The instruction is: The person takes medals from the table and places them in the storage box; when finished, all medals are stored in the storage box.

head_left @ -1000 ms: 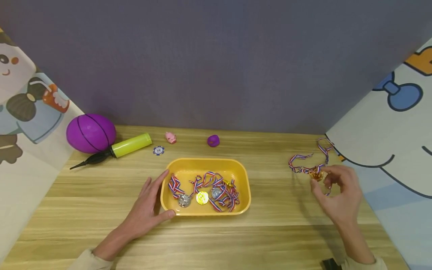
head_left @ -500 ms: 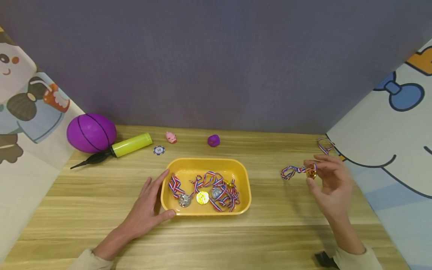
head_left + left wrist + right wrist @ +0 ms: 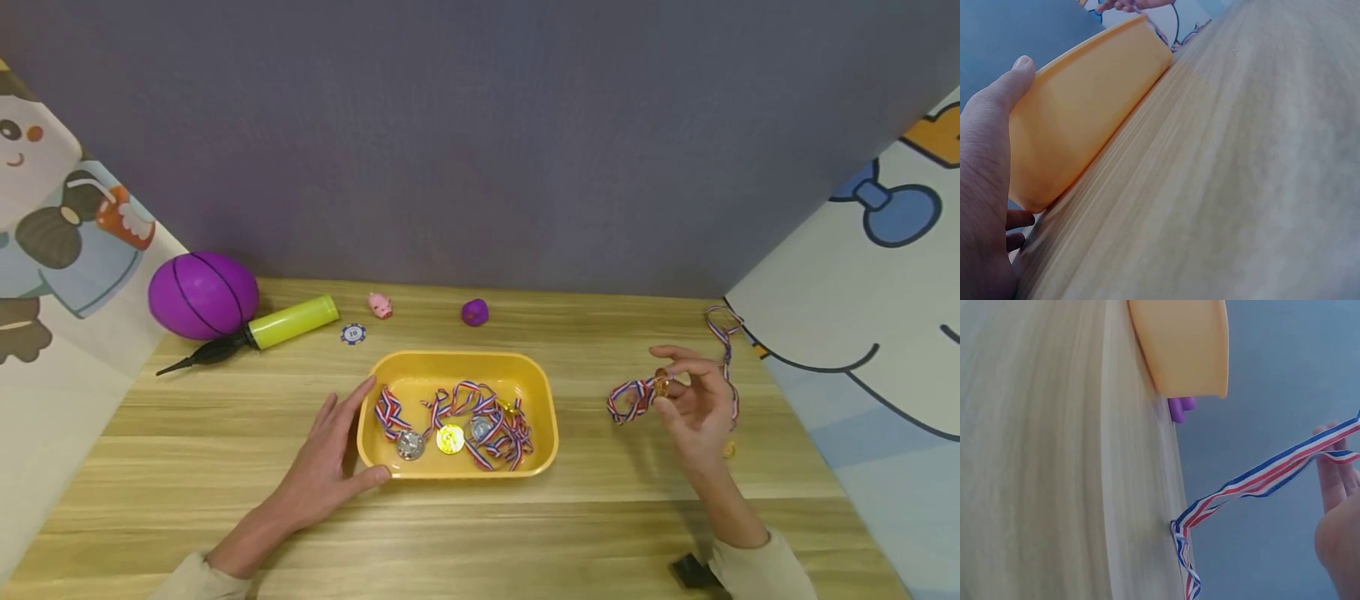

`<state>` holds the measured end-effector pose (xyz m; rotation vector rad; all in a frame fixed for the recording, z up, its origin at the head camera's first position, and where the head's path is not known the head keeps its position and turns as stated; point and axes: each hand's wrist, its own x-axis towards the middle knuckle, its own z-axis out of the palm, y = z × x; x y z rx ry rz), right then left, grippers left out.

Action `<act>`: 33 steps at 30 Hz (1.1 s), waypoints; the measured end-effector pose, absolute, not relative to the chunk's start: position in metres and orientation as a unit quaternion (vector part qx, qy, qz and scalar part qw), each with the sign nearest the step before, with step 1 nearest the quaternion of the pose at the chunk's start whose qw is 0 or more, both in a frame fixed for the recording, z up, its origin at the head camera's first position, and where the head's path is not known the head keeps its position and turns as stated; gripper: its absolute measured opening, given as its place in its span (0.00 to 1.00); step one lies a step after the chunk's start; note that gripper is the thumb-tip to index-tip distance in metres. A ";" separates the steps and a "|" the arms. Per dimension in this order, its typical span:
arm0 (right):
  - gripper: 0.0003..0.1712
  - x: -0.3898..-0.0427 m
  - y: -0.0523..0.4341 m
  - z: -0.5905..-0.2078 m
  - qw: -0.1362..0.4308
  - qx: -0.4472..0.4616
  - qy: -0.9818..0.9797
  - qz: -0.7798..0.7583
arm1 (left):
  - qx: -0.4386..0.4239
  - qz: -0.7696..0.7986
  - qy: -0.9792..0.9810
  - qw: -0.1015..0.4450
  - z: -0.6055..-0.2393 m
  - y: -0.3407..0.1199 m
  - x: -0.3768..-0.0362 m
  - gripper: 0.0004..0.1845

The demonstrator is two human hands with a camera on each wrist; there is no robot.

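Between the thumb and fingers of my right hand [image 3: 697,408] is a gold medal [image 3: 662,385]; its red, white and blue ribbon [image 3: 1254,481] trails to the left down to the table. My left hand [image 3: 322,462] rests against the left end of a yellow plastic tray [image 3: 461,356], fingers extended along its side and thumb on the near rim. Inside the tray lie a silver medal [image 3: 410,446], a gold medal [image 3: 450,439] and more medals among tangled striped ribbons. Behind my right hand, another gold medal [image 3: 730,450] with its ribbon [image 3: 725,333] lies on the table.
Along the back sit a purple ball [image 3: 202,296], a yellow-green hand pump [image 3: 292,323], a pink pig figure [image 3: 380,306], a poker chip [image 3: 353,334] and a small purple toy [image 3: 475,312]. A grey panel [image 3: 480,150] rises behind the wooden table [image 3: 480,542].
My right hand has moved left with the gold medal, drawing its ribbon along and exposing the other medal on the right. My left hand and the tray have stayed put.
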<state>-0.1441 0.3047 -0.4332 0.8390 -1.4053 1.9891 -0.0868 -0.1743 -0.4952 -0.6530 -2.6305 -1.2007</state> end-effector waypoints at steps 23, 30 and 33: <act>0.26 -0.134 0.289 -0.420 0.244 0.278 -0.666 0.647 | -0.213 -0.405 -0.886 0.081 -0.496 -0.175 -0.086 0.61; 0.25 -0.134 0.283 -0.415 0.282 0.260 -0.711 0.590 | -0.212 -0.401 -0.887 0.081 -0.495 -0.175 -0.086 0.61; 0.25 -0.135 0.281 -0.412 0.271 0.269 -0.709 0.593 | -0.213 -0.401 -0.887 0.083 -0.495 -0.175 -0.086 0.61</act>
